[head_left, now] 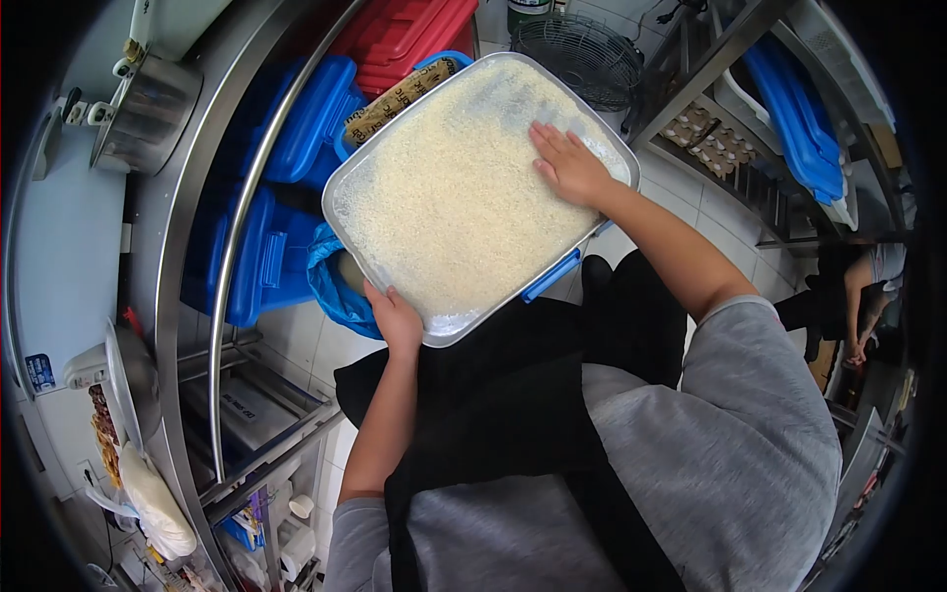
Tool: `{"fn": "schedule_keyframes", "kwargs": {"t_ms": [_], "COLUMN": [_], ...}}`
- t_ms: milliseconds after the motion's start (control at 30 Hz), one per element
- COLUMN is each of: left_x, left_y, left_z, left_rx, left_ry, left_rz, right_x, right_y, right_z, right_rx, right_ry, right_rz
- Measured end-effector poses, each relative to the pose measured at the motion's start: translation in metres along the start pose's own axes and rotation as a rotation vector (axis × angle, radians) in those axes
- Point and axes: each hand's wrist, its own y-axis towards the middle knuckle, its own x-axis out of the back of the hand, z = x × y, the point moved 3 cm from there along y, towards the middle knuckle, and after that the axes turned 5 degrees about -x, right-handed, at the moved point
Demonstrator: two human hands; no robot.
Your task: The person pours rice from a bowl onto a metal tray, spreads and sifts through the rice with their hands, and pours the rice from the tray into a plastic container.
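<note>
A large metal tray (329,197) is tilted in front of me, covered with pale, crumb-like grains (464,187). My left hand (397,318) grips the tray's near left edge, thumb over the rim. My right hand (570,166) lies flat on the grains near the tray's right side, fingers spread. The grains are thinner around those fingers, where bare metal shows. Below the tray's near edge a blue clip handle (550,275) sticks out. Beside the left edge is a blue plastic bag (330,286), its contents mostly hidden.
Blue lidded bins (296,123) and a red bin (409,44) stand at the upper left, by a metal counter (182,247). A black fan (577,59) is behind the tray. At the right are a rack with egg cartons (707,141) and another person's hands (856,350).
</note>
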Motion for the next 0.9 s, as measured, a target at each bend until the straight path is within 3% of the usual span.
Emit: {"fn": "schedule_keyframes", "kwargs": {"t_ms": [133, 267, 333, 433, 667, 733, 900], "left_x": [0.001, 0.001, 0.001, 0.001, 0.0, -0.006, 0.0], "left_y": [0.001, 0.0, 0.002, 0.0, 0.002, 0.003, -0.007], "left_z": [-0.001, -0.003, -0.001, 0.002, 0.005, 0.012, 0.012], "left_rx": [-0.009, 0.014, 0.01, -0.071, -0.027, 0.233, 0.305], "left_ry": [-0.014, 0.013, 0.02, -0.042, -0.253, -0.601, -0.569], "left_rz": [0.003, 0.017, 0.007, 0.002, -0.009, 0.073, 0.068], "right_x": [0.004, -0.006, 0.004, -0.013, -0.025, -0.017, 0.017], "right_y": [-0.015, -0.024, -0.026, -0.035, -0.033, -0.032, -0.036], "right_z": [0.011, 0.039, 0.056, 0.066, 0.084, 0.09, 0.068], "right_rx": [-0.058, -0.023, -0.031, -0.051, 0.009, -0.025, -0.08], "right_ry": [-0.024, -0.053, -0.076, -0.072, -0.045, -0.027, 0.063], "right_rz": [-0.089, -0.032, -0.167, -0.04, -0.034, -0.016, -0.211]}}
